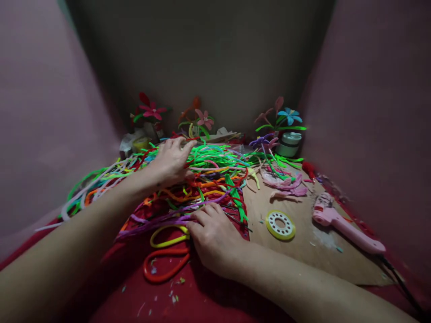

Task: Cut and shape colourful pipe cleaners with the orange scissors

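A big heap of coloured pipe cleaners, green, orange, purple and white, covers the red cloth. My left hand lies on top of the heap with its fingers stretched over the green strands. My right hand rests at the heap's near edge, fingers curled down onto purple strands; what it grips, if anything, is hidden. A yellow loop and a red loop lie just left of it.
A wooden board at the right carries a pink glue gun, a yellow tape reel and pink petals. Finished pipe-cleaner flowers and a small white pot stand at the back. Pink walls close in on both sides.
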The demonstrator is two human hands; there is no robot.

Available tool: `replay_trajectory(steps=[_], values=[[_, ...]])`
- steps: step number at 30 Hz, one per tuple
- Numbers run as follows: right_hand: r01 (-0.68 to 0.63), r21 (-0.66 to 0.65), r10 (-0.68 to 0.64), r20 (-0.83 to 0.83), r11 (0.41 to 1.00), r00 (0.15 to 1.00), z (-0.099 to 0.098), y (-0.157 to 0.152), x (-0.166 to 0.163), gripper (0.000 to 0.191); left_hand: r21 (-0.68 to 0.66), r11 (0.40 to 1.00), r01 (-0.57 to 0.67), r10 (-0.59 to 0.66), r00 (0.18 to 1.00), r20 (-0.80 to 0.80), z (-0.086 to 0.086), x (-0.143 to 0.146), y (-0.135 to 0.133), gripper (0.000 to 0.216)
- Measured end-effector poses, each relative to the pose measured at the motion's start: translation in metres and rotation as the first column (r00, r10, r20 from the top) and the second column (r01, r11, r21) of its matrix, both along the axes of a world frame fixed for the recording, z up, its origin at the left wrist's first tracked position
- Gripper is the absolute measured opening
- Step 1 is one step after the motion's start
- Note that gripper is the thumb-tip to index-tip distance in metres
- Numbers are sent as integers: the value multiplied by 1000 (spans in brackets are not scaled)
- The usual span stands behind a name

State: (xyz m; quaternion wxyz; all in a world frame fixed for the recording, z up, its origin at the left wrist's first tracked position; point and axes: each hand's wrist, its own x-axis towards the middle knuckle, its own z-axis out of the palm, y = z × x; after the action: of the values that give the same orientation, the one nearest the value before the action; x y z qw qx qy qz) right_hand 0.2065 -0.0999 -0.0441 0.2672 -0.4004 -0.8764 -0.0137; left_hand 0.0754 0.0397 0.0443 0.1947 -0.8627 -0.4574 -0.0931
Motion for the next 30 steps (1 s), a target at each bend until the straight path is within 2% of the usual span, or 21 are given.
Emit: replay_trajectory(steps=[3, 7, 9, 11, 12, 14, 18, 20, 22, 24, 26, 28, 30], values=[[-11, 24, 12, -21, 1000, 1000, 0, 0, 1, 20, -154, 985, -74, 62, 995, -79, 3, 8, 38, 113], [-29, 52, 32, -56, 998, 998, 0, 2, 2, 19, -311, 940, -139, 62, 968, -244, -7, 13, 60, 110], [-34, 54, 37, -63, 998, 997, 0, 3, 3, 18, -262, 959, -106, 33, 963, -267, -13, 14, 56, 95], [-32, 49, 35, -60, 998, 998, 1, 4, 4, 17, -152, 988, -27, -15, 963, -270, -16, 14, 45, 65], [-29, 45, 32, -57, 999, 998, 1, 5, 4, 17, -110, 994, 7, -37, 961, -275, -16, 14, 38, 49], [-25, 36, 27, -56, 999, 998, 1, 6, 4, 16, -34, 998, 55, -63, 958, -279, -12, 12, 27, 32], [-19, 29, 22, -86, 999, 996, 0, 6, 4, 17, 159, 982, 101, -61, 969, -239, -3, 9, 19, 27], [-20, 25, 23, -98, 999, 995, -1, 5, 4, 17, 235, 968, 83, -33, 977, -210, -8, 8, 18, 31], [-19, 16, 21, -104, 1000, 994, -2, 5, 4, 16, 246, 968, 50, -4, 982, -187, -19, 6, 18, 35], [-13, 5, 14, -118, 1000, 993, -2, 5, 4, 16, 162, 986, 41, -12, 984, -177, -31, 3, 16, 41], [-7, -10, 6, -154, 1000, 988, -1, 5, 4, 18, -8, 996, 94, -94, 986, -141, -38, -3, 11, 55], [2, -39, -11, -227, 999, 974, 1, 5, 6, 24, -175, 966, 191, -203, 978, -54, -39, -12, 2, 66], [21, -75, -45, -326, 997, 944, 4, 6, 9, 30, -264, 923, 280, -280, 959, 36, -39, -22, -8, 65]])
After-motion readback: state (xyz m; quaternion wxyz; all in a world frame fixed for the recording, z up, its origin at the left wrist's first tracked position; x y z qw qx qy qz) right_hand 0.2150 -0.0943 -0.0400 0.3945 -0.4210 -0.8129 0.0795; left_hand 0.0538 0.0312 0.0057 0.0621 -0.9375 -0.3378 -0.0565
